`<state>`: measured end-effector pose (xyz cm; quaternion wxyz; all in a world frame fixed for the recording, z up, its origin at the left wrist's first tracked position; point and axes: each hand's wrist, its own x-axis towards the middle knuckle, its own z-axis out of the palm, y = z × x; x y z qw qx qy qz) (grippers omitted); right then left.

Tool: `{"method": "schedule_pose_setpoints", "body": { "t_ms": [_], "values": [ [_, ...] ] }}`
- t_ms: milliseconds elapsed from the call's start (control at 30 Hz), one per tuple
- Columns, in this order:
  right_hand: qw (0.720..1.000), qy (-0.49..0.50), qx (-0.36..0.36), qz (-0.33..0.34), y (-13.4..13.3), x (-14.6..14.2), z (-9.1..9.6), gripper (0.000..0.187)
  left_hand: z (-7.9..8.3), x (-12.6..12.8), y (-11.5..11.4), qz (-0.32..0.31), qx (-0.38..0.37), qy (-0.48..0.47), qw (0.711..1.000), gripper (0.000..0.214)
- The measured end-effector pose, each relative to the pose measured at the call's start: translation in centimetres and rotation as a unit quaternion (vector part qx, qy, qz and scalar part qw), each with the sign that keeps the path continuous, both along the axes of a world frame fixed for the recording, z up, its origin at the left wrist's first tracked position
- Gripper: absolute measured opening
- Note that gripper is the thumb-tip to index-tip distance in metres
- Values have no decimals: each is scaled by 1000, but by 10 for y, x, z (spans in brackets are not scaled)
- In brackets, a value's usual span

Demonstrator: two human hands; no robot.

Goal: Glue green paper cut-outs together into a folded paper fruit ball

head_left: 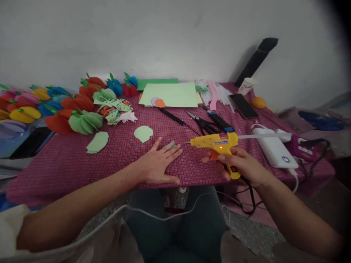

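Observation:
My right hand (241, 164) is wrapped round the handle of a yellow hot glue gun (216, 141), whose nozzle points left and whose small light glows orange. A white glue stick (263, 136) juts from its back. My left hand (157, 164) lies flat on the red checked tablecloth (82, 160), fingers spread, with a small pale scrap (171, 146) at its fingertips. Two light green cut paper shapes (143, 133) (98, 142) lie beyond my left hand.
Folded paper fruits (85, 122) in several colours fill the left side. Green paper sheets (171, 94), black scissors (204, 124), a pen (172, 117), a cutter (219, 120), a phone (243, 106), a paper cup (246, 86) and a white power bank (274, 149) lie further back and right.

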<state>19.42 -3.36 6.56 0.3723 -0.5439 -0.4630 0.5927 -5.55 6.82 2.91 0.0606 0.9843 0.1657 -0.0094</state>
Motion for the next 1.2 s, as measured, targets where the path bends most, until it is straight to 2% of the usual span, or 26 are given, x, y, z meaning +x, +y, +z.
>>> {"method": "schedule_pose_setpoints", "body": {
  "t_ms": [100, 200, 267, 467, 700, 767, 933, 1200],
  "values": [
    [1000, 9, 2, -5, -1, 1, 1, 25, 9, -6, 1, 26, 9, -13, 1000, 86],
    [1000, 22, 4, -13, -2, 4, 1, 22, 17, -17, 3, 109, 48, -26, 993, 76],
    [1000, 28, 1, -15, -2, 5, -1, 21, 16, -24, 3, 131, 54, -16, 990, 74],
    [999, 30, 8, -10, -2, 5, -5, 22, 6, -23, 7, 135, 45, -11, 990, 54],
    [1000, 17, -5, -14, -2, 4, -5, 26, 4, -22, 13, 144, 83, -26, 986, 44],
    [1000, 15, -7, -12, 0, 2, -4, 26, 3, -26, 9, 122, 84, -33, 988, 48],
    [999, 33, -7, -2, 6, -1, -5, 23, 0, -36, -3, 88, 56, -14, 994, 74],
    [1000, 26, 5, 14, 8, -3, -3, 23, -2, -40, -3, 87, 46, 2, 995, 81]
  ]
}}
